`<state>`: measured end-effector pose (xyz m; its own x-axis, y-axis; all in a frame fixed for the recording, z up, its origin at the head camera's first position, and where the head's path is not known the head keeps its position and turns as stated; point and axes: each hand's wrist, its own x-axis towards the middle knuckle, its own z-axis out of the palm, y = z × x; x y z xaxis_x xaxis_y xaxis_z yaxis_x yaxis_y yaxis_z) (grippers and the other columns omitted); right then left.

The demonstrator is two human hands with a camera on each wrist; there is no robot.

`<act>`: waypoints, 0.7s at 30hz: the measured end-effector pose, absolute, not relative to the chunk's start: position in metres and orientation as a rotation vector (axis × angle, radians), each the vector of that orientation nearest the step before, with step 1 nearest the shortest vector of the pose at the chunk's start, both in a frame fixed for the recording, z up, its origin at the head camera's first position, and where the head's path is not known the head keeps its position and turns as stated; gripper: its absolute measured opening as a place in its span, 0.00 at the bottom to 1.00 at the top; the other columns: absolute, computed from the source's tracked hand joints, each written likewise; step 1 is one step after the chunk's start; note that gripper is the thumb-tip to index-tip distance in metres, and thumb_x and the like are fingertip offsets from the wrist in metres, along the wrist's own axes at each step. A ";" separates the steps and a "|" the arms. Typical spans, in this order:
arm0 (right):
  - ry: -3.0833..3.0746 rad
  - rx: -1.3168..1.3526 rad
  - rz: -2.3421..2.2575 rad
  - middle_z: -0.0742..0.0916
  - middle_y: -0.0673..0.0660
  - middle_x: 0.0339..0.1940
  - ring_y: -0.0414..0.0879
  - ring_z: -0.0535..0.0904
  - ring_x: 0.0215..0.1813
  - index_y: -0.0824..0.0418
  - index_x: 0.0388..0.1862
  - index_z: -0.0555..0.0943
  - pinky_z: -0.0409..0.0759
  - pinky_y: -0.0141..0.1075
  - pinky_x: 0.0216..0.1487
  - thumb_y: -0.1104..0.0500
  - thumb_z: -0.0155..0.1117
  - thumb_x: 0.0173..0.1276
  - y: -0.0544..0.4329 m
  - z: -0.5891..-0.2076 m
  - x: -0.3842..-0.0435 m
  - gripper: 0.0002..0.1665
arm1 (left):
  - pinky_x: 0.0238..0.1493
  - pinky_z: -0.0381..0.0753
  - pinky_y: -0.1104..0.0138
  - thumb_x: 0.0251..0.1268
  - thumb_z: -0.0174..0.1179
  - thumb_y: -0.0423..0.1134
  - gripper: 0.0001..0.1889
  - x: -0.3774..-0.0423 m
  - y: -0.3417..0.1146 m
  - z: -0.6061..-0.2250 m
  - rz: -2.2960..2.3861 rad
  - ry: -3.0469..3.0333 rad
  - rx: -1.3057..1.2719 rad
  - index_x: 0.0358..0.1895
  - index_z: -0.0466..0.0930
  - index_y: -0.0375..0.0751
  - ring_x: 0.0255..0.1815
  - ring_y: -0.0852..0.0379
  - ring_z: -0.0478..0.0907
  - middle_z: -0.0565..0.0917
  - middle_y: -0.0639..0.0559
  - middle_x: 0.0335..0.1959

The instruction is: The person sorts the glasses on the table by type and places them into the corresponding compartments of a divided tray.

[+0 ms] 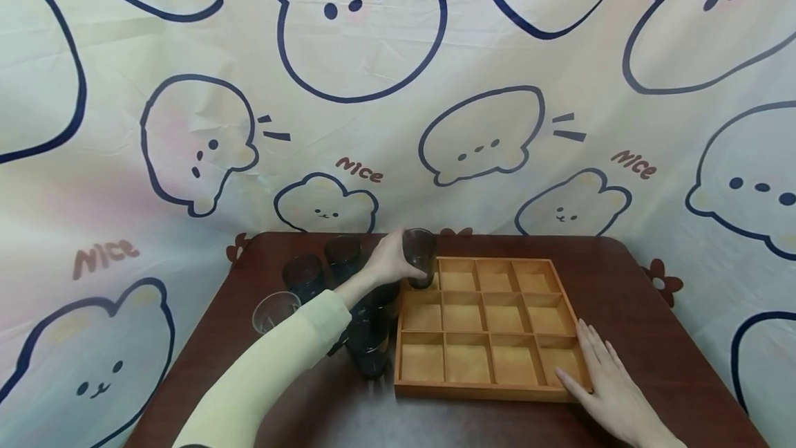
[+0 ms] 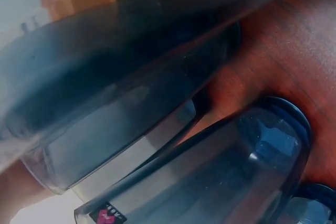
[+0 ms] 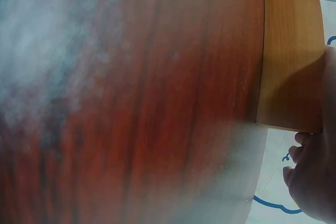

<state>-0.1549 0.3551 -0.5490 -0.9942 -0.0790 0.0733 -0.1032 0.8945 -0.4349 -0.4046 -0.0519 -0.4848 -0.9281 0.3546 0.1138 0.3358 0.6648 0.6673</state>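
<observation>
Cartoon-printed cloth (image 1: 398, 130) hangs behind a brown table (image 1: 600, 278).

Dark see-through tumbler (image 1: 419, 254), held in left hand (image 1: 389, 261), roughly upright, mouth up, at far left corner of wooden tray (image 1: 485, 393); contact between base and tray unclear. Tray light brown, rectangular, flat on surface (image 1: 597, 275), dividers forming twelve compartments, far side near surface's far edge; right hand (image 1: 612, 386) touches right side.
</observation>
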 end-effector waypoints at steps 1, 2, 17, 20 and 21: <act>-3.002 0.149 0.689 0.54 0.76 0.91 0.76 0.49 0.90 0.66 0.93 0.39 0.22 0.54 0.93 0.33 0.59 0.83 0.355 -0.549 -0.155 0.62 | 0.74 0.82 0.42 0.47 0.89 0.46 0.55 -0.401 -0.051 -0.481 1.129 2.839 0.578 0.79 0.67 0.37 0.73 0.38 0.80 0.80 0.38 0.73; -2.998 0.151 0.683 0.55 0.76 0.91 0.76 0.49 0.90 0.66 0.93 0.40 0.21 0.52 0.93 0.33 0.59 0.83 0.355 -0.549 -0.154 0.62 | 0.74 0.82 0.42 0.48 0.89 0.46 0.55 -0.397 -0.051 -0.478 1.121 2.844 0.574 0.79 0.67 0.37 0.72 0.38 0.81 0.80 0.37 0.73; -3.022 0.117 0.718 0.53 0.77 0.91 0.77 0.49 0.90 0.66 0.93 0.39 0.29 0.63 0.92 0.32 0.59 0.83 0.354 -0.546 -0.155 0.63 | 0.84 0.70 0.42 0.55 0.87 0.46 0.52 -0.357 -0.049 -0.446 0.919 2.934 0.538 0.81 0.67 0.37 0.79 0.34 0.73 0.83 0.35 0.72; -3.021 0.119 0.725 0.53 0.77 0.91 0.78 0.49 0.89 0.65 0.93 0.38 0.29 0.63 0.92 0.32 0.59 0.83 0.354 -0.547 -0.155 0.63 | 0.84 0.69 0.40 0.56 0.86 0.46 0.51 -0.358 -0.049 -0.448 0.904 2.940 0.552 0.81 0.68 0.36 0.79 0.33 0.73 0.82 0.34 0.72; -3.020 0.119 0.723 0.53 0.77 0.91 0.78 0.50 0.89 0.65 0.93 0.38 0.29 0.62 0.93 0.32 0.60 0.83 0.353 -0.547 -0.154 0.63 | 0.84 0.70 0.40 0.56 0.86 0.48 0.51 -0.361 -0.050 -0.452 0.890 2.954 0.571 0.80 0.69 0.35 0.78 0.33 0.74 0.83 0.34 0.71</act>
